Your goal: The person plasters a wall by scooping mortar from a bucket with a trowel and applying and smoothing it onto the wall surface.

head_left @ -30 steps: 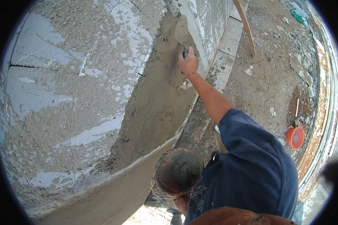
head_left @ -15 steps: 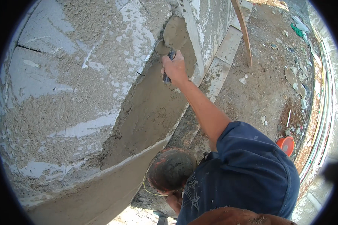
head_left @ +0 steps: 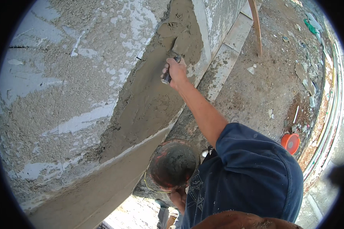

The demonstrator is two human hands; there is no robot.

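My right hand (head_left: pixel 176 71) is closed around the dark handle of a trowel (head_left: pixel 180 44). The trowel's blade, coated in mortar, lies against the strip of wet mortar (head_left: pixel 149 91) on the wall. My right arm is stretched out toward that strip. Lower down, my left hand (head_left: pixel 178 197) grips the rim of a round bucket (head_left: pixel 163 149), its fingers partly hidden by the bucket and my shirt. Dark grey mortar (head_left: pixel 176 164) sits inside the bucket, and a thin yellow handle or cord (head_left: pixel 151 187) hangs at its side.
The wall (head_left: pixel 80 103) is rough grey with white patches. Flat boards (head_left: pixel 227 57) line its foot, and a curved wooden strip (head_left: pixel 257 30) leans there. On the dirt ground are rubble, an orange-red container (head_left: pixel 290 143) and bundled pipes or cables (head_left: pixel 334 95) at the right.
My right hand has drawn the trowel slightly down along the mortar strip, leaving fresh, rougher mortar above the blade. The view has shifted a little; my left hand stays at the bucket.
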